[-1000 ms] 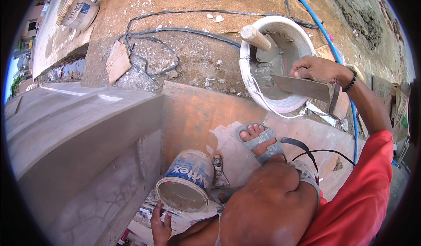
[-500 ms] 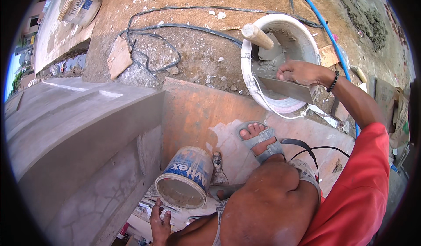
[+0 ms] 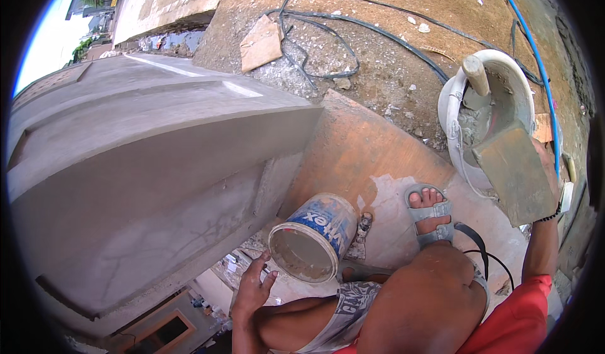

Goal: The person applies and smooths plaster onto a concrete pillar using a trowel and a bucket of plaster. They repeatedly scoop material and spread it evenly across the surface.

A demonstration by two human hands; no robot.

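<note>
My right hand (image 3: 547, 165) grips a rectangular plastering trowel (image 3: 517, 174). Its broad, grey-smeared face is turned up into view and hides much of the hand. The trowel overlaps the near rim of a white bucket (image 3: 450, 111) that holds wet grey mortar (image 3: 474, 122). A tool with a thick wooden handle (image 3: 476, 76) leans inside this bucket. At the lower left, my left hand (image 3: 252, 288) has its fingers apart and nothing in them. Close beside it, a blue-and-white paint bucket (image 3: 331, 223) lies tipped, its mouth toward me.
A grey plastered wall ledge (image 3: 164, 146) fills the left. Dark cable (image 3: 378, 29) loops over the dirt, near a broken tile piece (image 3: 261, 44). A blue hose (image 3: 545, 76) runs past the mortar bucket. My sandalled foot (image 3: 432, 212) rests on the pinkish slab (image 3: 391, 196).
The trowel has come out of the mortar bucket toward me, turning from edge-on to face-up. The view has swung left, so things sit farther right. My left hand stays empty near the paint bucket.
</note>
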